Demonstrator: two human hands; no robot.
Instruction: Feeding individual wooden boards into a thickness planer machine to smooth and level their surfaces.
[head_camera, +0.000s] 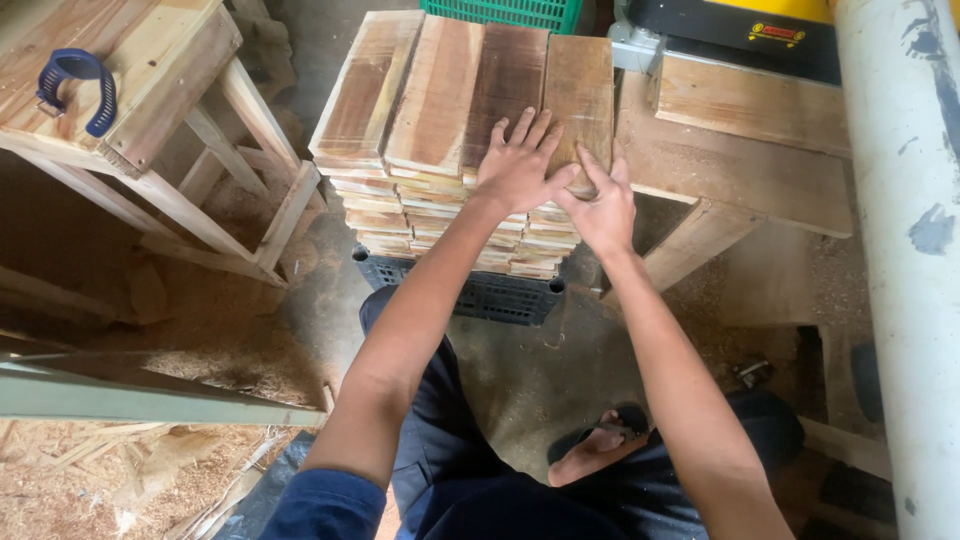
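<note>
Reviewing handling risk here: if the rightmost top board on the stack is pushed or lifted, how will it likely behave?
The top board looks like stiff solid wood, so it should not flex. Its flat, dusty face probably slides easily under the left hand and right hand. The stack sits tall on a crate, so a hard shove might shift it.

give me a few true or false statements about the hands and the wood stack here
1. Both hands rest on the stack of boards. True: the left hand lies flat on top, the right hand at its right near corner.
2. The stack sits on a dark crate. True.
3. The right hand holds a hammer. False: it holds no tool.
4. The blue strap lies on the stack. False: it lies on the wooden stool at left.
</note>
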